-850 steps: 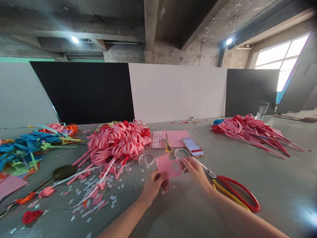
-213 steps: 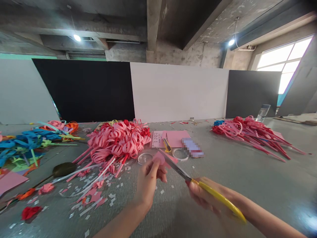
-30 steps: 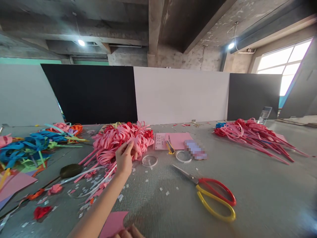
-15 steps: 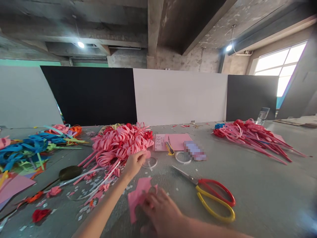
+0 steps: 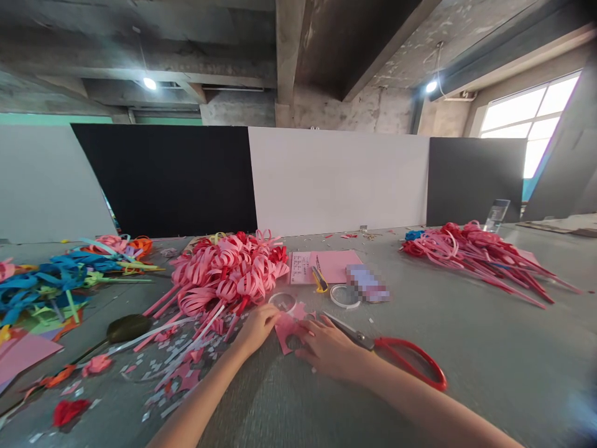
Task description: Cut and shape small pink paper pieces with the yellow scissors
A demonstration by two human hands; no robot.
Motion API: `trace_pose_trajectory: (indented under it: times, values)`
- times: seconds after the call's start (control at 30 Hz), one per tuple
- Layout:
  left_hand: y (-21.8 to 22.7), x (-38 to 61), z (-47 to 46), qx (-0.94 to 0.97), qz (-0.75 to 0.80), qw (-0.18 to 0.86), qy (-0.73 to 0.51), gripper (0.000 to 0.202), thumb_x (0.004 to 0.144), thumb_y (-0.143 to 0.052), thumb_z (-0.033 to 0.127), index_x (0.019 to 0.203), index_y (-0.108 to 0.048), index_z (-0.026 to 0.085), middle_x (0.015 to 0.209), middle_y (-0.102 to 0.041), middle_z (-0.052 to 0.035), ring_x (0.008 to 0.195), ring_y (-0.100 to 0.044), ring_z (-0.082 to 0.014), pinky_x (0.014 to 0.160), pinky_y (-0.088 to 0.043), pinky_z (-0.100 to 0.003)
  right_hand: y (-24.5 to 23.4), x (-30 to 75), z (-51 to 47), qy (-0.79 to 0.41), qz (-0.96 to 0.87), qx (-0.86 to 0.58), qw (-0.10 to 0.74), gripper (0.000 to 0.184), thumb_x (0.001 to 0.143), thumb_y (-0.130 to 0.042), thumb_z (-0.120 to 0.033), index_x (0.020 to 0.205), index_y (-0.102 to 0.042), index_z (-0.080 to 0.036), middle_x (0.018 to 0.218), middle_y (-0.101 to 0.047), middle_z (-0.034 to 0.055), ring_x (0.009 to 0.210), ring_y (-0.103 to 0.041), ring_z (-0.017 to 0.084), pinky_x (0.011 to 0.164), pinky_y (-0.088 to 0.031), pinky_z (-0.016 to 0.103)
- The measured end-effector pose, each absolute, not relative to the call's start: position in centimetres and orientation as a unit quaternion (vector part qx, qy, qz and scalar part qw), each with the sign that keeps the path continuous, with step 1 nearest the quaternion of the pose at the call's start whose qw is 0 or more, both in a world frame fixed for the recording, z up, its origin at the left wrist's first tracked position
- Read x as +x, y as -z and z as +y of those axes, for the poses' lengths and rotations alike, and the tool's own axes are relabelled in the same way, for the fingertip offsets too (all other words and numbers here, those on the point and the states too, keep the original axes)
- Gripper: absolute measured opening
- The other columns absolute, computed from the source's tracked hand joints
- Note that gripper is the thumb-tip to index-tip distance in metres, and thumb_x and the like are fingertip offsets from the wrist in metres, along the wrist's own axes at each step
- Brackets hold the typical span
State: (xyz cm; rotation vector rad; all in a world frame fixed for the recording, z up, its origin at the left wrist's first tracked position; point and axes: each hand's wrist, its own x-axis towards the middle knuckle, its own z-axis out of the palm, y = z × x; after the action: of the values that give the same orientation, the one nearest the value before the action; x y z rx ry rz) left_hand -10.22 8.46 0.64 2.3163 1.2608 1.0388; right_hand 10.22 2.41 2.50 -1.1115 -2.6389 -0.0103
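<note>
Both my hands rest on a small pink paper piece (image 5: 285,326) lying on the grey table (image 5: 489,348). My left hand (image 5: 257,328) pinches its left edge with curled fingers. My right hand (image 5: 329,350) presses on its right side, fingers bent over the paper. Red-and-yellow scissors (image 5: 405,362) lie just right of my right hand, partly hidden by my wrist. A clear tape ring (image 5: 282,302) sits just beyond the paper.
A heap of pink and red paper flowers (image 5: 228,274) lies ahead on the left, with paper scraps (image 5: 186,361) below it. A second tape ring (image 5: 344,295), a pink sheet (image 5: 326,264) and a phone (image 5: 366,285) lie ahead. More flowers (image 5: 471,252) lie far right, colourful ones (image 5: 51,280) far left.
My left hand came back from the flower heap to the pink paper. My right hand brought the pink paper forward onto the table and now holds it there with the left.
</note>
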Motion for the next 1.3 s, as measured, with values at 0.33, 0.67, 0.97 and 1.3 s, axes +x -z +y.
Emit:
trace_pose_trajectory:
  times: [0.33, 0.67, 0.97, 1.3]
  values:
    - [-1.1, -10.1, 8.0, 0.778, 0.448, 0.156, -0.412, 0.022, 0.075, -0.046, 0.032, 0.070, -0.064, 0.020, 0.074, -0.062, -0.0036, 0.072, -0.056, -0.0179, 0.068, -0.040, -0.025, -1.6, 8.0, 4.1, 0.045, -0.884, -0.430, 0.179, 0.039, 0.082, -0.040, -0.040, 0.107, -0.052, -0.012, 0.114, -0.049, 0.0129, 0.105, -0.044, 0.024, 0.093, -0.029, 0.040]
    - [-2.6, -9.9, 7.5, 0.753, 0.441, 0.193, -0.449, 0.018, 0.069, -0.053, 0.032, 0.062, -0.065, 0.020, 0.086, -0.058, -0.0039, 0.080, -0.054, -0.0195, 0.074, -0.040, -0.029, -4.6, 16.6, 2.3, 0.013, -0.826, -0.496, 0.266, 0.022, 0.078, -0.044, -0.024, 0.096, -0.054, -0.018, 0.102, -0.052, 0.0069, 0.090, -0.052, 0.019, 0.079, -0.041, 0.030]
    - [-3.2, -1.3, 1.9, 0.664, 0.389, 0.473, -0.428, 0.025, 0.075, -0.048, 0.037, 0.070, -0.063, 0.018, 0.067, -0.064, -0.0056, 0.051, -0.061, -0.0166, 0.046, -0.045, -0.024, -3.5, 16.4, -0.7, -0.267, -0.680, -0.464, 0.501, 0.023, 0.085, -0.036, -0.034, 0.087, -0.051, -0.018, 0.064, -0.053, -0.0011, 0.058, -0.052, 0.012, 0.053, -0.042, 0.021]
    - [-0.8, -0.2, 0.3, 0.642, 0.379, 0.545, -0.385, 0.033, 0.075, -0.048, 0.043, 0.067, -0.059, 0.013, 0.059, -0.062, -0.0031, 0.052, -0.061, -0.0174, 0.047, -0.045, -0.025, -1.0, 14.8, -1.3, -0.318, -0.684, -0.463, 0.466, 0.015, 0.077, -0.048, -0.026, 0.077, -0.059, -0.016, 0.069, -0.062, 0.0022, 0.063, -0.056, 0.014, 0.058, -0.043, 0.022]
